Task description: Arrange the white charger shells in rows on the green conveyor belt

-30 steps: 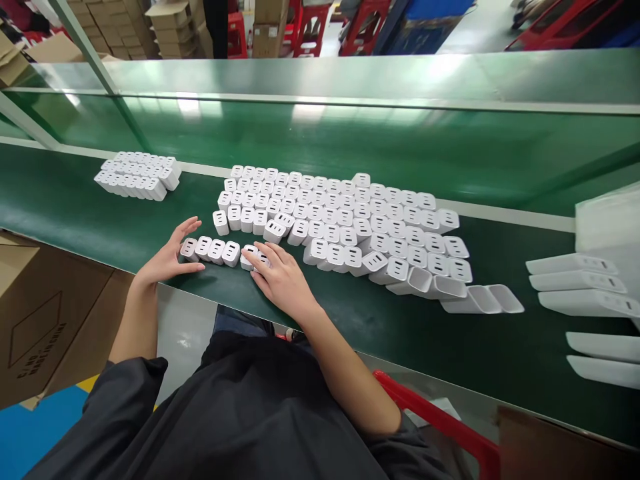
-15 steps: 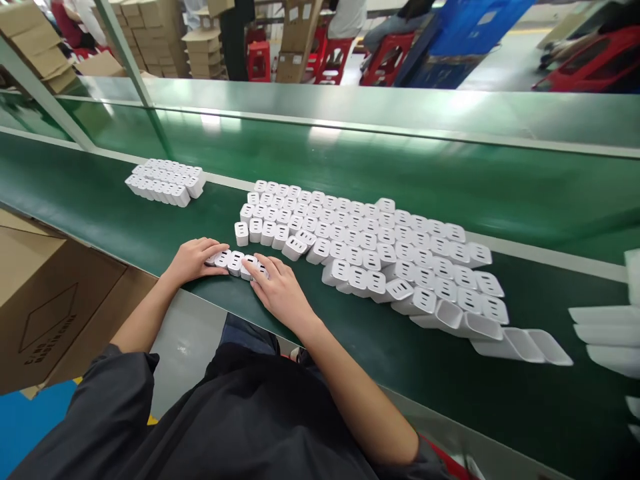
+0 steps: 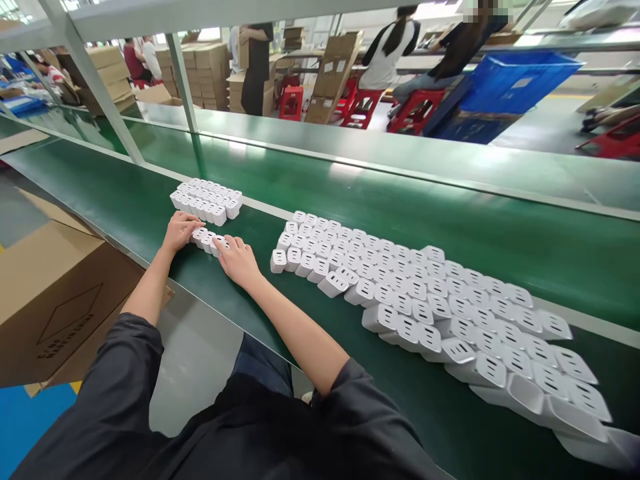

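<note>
Between my two hands, a short row of white slotted plastic housings stands on the green belt. My left hand presses against the row's left end, and my right hand closes on its right end, with the fingers covering part of the housings. Just behind them stands a compact block of the same housings, set in tight rows. To my right lies a larger group of white housings, mostly with slotted ends up; a few at its near right end show open hollow ends.
A cardboard box stands at the left below the belt edge. A metal post rises from the belt's far side. Beyond the workbench are people on red stools, stacked cartons and a blue bin.
Both hands have slid the short row leftward and away from me, close to the small block. The camera view has tilted up and turned left.
</note>
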The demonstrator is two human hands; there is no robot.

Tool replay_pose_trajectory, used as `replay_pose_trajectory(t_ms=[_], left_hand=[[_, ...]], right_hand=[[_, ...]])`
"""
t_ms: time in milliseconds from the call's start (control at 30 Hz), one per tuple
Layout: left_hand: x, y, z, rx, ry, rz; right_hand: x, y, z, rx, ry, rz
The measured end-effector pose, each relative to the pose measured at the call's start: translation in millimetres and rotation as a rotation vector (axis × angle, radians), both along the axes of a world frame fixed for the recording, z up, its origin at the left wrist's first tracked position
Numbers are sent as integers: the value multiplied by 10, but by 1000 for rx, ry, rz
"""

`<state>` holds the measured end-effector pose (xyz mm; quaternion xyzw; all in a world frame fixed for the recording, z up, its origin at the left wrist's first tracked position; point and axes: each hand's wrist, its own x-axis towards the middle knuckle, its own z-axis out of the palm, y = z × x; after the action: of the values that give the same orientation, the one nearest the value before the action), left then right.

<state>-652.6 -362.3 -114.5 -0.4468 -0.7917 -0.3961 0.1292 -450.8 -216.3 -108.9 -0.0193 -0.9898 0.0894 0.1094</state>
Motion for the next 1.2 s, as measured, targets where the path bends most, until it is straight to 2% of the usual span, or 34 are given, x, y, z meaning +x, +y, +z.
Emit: replay_pose_trajectory(t_ms=[233, 367, 467, 633, 833, 933, 1067, 1200], left_hand=[[-627, 36, 10, 254, -209, 150], [-903, 66, 4, 367, -284, 201], [-1039, 60, -55, 446, -280, 273], [-1126, 11, -176, 467, -118, 555], [-1208, 32, -331, 510, -187, 692], [-1261, 62, -399, 548, -251, 717], [-1304, 92, -437, 547, -308, 678], [-1287, 92, -429, 551, -330, 652]], right_hand=[[-662, -132, -49, -42, 45, -14], [-855, -192, -140, -59, 120, -6], [-942, -215, -185, -67, 147, -2], [-1071, -246, -191, -85, 156, -16], [-1217, -311, -167, -111, 170, -32], [-1280, -323, -154, -93, 127, -35], [-1291, -280, -164, -69, 140, -12], [-1180, -264, -195, -56, 269, 136]])
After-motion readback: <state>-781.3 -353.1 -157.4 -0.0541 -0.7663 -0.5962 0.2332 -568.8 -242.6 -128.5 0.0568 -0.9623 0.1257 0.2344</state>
